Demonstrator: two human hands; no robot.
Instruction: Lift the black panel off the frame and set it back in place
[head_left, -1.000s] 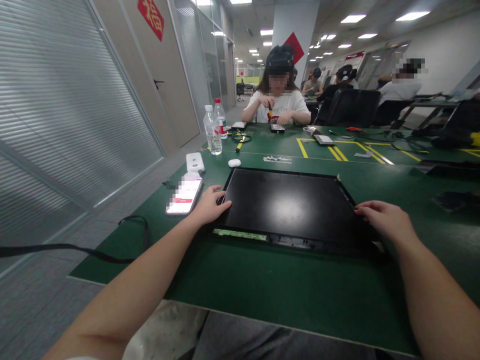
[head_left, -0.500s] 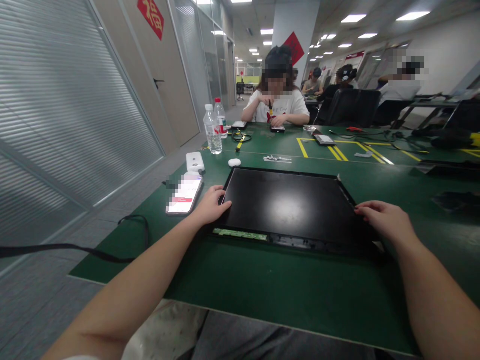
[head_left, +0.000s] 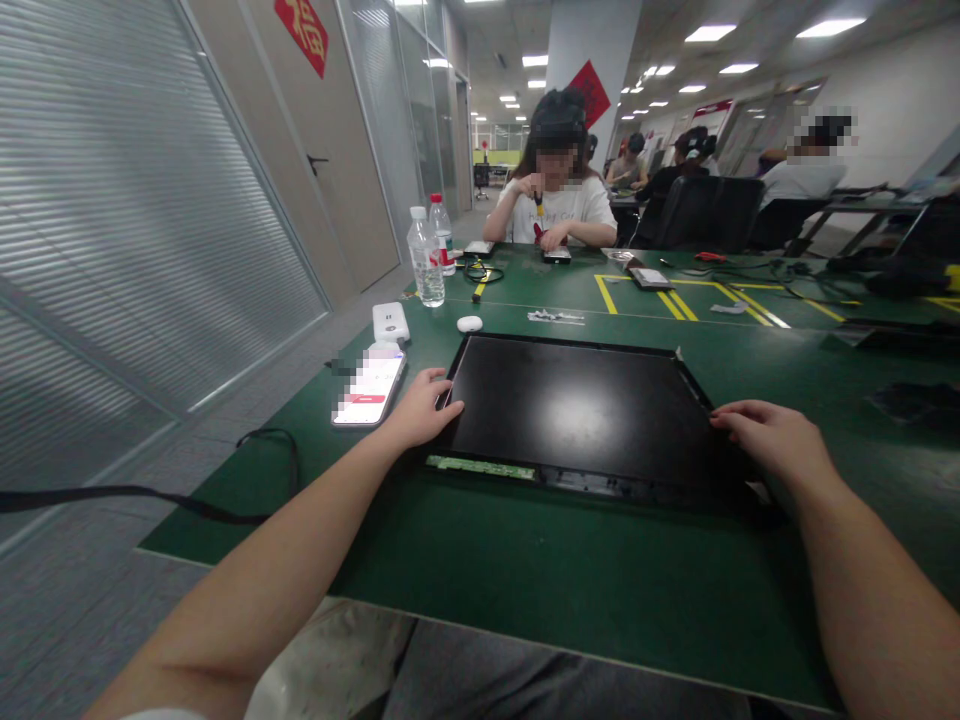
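Wht-cap btl [head_left: 427, 265] beside red-cap btl [head_left: 448, 245]; lit phone [head_left: 381, 385] nr wht device [head_left: 389, 321]

Your left hand [head_left: 420, 412] hides part of the black panel [head_left: 577, 405] at its left edge. The view's edge cuts off your right forearm [head_left: 862, 570], and pixelation obscures part of the phone [head_left: 381, 388].

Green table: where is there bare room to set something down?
The green table is bare between the dark panel and the table's front edge. Another patch lies between the right hand and the dark bundle. Crowded: left of the panel, with left hand, phone, white device and bottles.
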